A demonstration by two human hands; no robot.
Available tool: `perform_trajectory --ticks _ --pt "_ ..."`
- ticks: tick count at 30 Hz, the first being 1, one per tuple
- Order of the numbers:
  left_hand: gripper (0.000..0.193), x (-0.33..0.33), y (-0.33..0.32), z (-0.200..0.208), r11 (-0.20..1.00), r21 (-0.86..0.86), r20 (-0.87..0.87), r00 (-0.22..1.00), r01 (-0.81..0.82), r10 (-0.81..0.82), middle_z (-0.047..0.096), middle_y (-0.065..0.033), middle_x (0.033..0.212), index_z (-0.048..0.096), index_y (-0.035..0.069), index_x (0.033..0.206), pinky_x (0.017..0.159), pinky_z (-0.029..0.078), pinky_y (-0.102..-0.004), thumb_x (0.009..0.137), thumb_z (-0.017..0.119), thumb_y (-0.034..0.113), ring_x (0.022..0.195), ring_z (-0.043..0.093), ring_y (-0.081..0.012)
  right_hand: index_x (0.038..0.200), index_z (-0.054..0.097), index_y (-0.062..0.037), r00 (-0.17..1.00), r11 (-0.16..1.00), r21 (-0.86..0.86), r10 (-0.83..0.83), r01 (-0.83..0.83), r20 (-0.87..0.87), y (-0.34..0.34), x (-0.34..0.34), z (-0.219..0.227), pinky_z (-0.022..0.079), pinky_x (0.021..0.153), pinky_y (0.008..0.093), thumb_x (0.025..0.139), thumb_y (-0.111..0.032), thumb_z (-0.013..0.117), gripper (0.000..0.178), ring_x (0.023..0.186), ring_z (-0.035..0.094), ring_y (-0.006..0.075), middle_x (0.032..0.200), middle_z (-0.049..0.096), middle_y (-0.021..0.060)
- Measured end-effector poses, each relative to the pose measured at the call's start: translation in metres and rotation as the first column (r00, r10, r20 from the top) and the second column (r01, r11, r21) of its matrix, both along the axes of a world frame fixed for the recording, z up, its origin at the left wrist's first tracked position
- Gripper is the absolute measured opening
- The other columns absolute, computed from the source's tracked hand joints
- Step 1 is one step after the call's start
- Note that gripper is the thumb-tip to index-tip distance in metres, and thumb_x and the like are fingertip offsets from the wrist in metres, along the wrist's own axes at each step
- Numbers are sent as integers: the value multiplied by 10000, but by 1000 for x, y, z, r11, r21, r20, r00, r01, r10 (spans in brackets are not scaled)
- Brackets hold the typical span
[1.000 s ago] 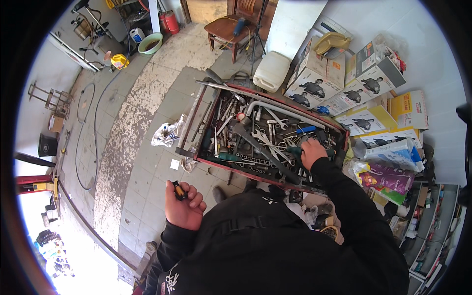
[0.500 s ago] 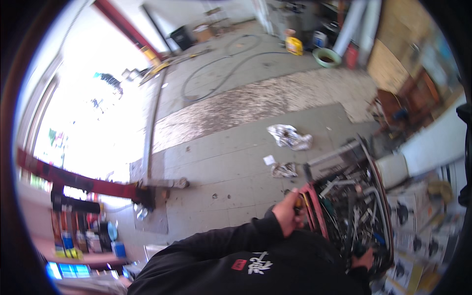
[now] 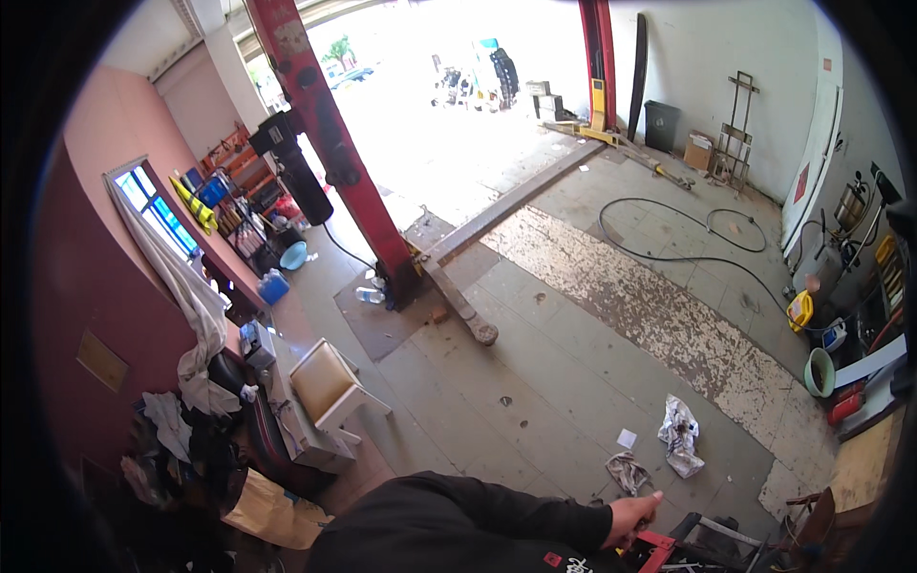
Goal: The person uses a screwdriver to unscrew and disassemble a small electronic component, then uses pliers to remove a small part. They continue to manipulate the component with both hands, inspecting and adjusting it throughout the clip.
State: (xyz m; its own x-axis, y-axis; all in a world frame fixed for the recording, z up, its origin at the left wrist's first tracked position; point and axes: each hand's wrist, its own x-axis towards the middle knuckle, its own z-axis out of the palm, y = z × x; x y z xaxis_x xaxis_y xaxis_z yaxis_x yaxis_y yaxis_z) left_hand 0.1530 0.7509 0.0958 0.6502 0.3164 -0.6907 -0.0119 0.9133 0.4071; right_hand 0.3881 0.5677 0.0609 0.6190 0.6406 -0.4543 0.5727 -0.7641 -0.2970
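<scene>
My left hand (image 3: 631,520) reaches in at the lower edge from a black sleeve, its thumb pointing to the right. The fingers are curled closed. A small yellow bit shows just under them, but what they hold is too hidden to name. Right beside this hand is the red edge of a toolbox (image 3: 657,547), only part of which shows at the bottom of the picture. Grey metal bars and dark tools lie at its right. My right hand is out of the picture.
Crumpled white wrapping (image 3: 679,435) and a dirty rag (image 3: 628,472) lie on the floor ahead. A red lift post (image 3: 330,143) with a low arm (image 3: 463,307) stands left of centre. Nearer left is a chair (image 3: 334,382). A black hose (image 3: 659,256) loops across the far floor.
The view has swung left and up, so most of the toolbox has dropped out at the lower right. My right hand, which was in among the tools, has left the picture.
</scene>
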Motion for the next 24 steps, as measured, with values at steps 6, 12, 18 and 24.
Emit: perform_trajectory --ticks 6,12,18,24 --pt "560 -37 47 11 984 101 15 989 -149 149 556 -3 743 629 102 970 510 443 -296 1108 542 638 585 564 -116 1073 656 -92 979 978 -30 -203 204 23 -121 52 29 478 719 434 1033 -359 700 274 809 616 239 898 639 66" --pt "534 -7 89 45 970 151 415 903 -192 114 619 -32 902 645 56 1176 701 577 -355 1144 506 571 717 604 -145 1012 664 -28 500 530 274 -346 803 -794 -192 18 86 561 714 361 1101 -324 633 310 799 689 208 919 734 101" --pt "560 38 82 99 982 186 463 878 35 -120 624 -29 952 631 89 1193 822 540 -384 1127 497 628 806 577 -154 1296 728 61 602 823 448 169 349 -780 -38 -67 177 541 1024 371 1071 -298 663 428 1206 697 245 1282 746 186" --pt "569 71 53 104 928 371 477 849 40 -228 633 -34 1007 639 82 1186 885 524 -372 1123 503 631 921 599 -172 1372 705 42 504 833 388 157 395 -849 -6 -87 225 519 1040 329 1044 -218 720 419 1113 692 157 1207 768 85"
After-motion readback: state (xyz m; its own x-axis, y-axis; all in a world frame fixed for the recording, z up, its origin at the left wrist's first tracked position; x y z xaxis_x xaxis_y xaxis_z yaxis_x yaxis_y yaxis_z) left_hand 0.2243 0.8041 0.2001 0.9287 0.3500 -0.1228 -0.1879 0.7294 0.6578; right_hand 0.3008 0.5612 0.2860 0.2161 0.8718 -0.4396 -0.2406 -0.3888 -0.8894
